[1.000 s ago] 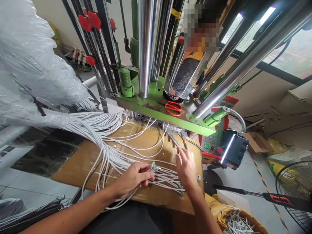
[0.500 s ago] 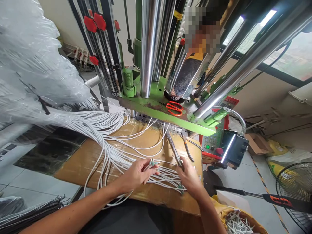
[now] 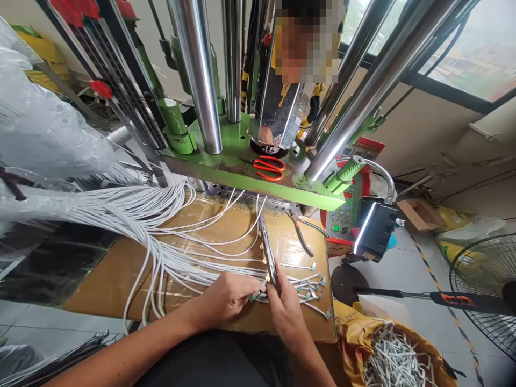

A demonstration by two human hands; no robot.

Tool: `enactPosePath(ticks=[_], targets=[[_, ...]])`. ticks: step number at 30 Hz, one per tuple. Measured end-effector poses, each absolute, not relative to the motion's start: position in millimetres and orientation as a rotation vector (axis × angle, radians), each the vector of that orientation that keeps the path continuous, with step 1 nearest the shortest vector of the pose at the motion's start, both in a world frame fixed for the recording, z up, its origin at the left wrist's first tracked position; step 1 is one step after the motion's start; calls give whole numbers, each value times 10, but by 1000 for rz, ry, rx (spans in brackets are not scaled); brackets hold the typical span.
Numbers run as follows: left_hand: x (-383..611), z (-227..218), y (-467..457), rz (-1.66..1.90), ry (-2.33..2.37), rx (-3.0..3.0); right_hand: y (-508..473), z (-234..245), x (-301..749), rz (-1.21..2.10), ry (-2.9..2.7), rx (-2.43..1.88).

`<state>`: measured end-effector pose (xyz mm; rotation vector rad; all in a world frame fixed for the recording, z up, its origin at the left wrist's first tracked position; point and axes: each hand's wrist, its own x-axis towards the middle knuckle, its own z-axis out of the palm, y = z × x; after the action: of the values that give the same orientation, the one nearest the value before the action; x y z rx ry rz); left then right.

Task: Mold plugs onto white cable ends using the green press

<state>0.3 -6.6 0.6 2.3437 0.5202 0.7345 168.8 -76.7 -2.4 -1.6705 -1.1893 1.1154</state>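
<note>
My left hand (image 3: pixel 229 293) is closed in a pinch on a white cable end with a small teal connector (image 3: pixel 256 294), close against a narrow metal bar (image 3: pixel 268 250). My right hand (image 3: pixel 287 306) grips the near end of that bar, which slants away toward the green machine. Small pale pieces stick out along the bar's left edge. White cables (image 3: pixel 151 236) fan across the brown work surface (image 3: pixel 209 215). Several teal-tipped cable ends (image 3: pixel 312 290) lie right of my right hand. The exact contact between connector and bar is partly hidden by my fingers.
Behind stands a green machine plate (image 3: pixel 229 172) with steel columns and red-handled scissors (image 3: pixel 269 165) on top. Pliers (image 3: pixel 301 236) rest on the surface's right side. A yellow bag (image 3: pixel 350 328) of white offcuts, a lamp (image 3: pixel 374 231) and a fan (image 3: pixel 487 285) are at right.
My left hand has brought the cable end rightward up to the metal bar; before, the two hands were apart. The view has shifted, and the teal cable ends at right show more.
</note>
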Motion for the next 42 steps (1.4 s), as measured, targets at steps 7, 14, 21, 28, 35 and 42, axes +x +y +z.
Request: enactPosePath(ticks=[7, 14, 21, 28, 35, 42], targets=[[39, -24, -87, 830, 477, 2331, -759, -28, 1690, 1095, -1217, -1623], [89, 59, -60, 574, 871, 1828, -728, 30, 1719, 1166, -1213, -1579], [23, 167, 64, 630, 916, 967, -712, 98, 1753, 1245, -1154, -1556], [-11, 201, 186, 505, 979, 1618, -693, 82, 1738, 1293, -1080, -1522], [15, 78, 202, 721, 679, 2387, -696, 48, 1744, 1304, -1044, -1509], [23, 121, 204, 736, 620, 2636, -700, 27, 1751, 1253, -1099, -1503]])
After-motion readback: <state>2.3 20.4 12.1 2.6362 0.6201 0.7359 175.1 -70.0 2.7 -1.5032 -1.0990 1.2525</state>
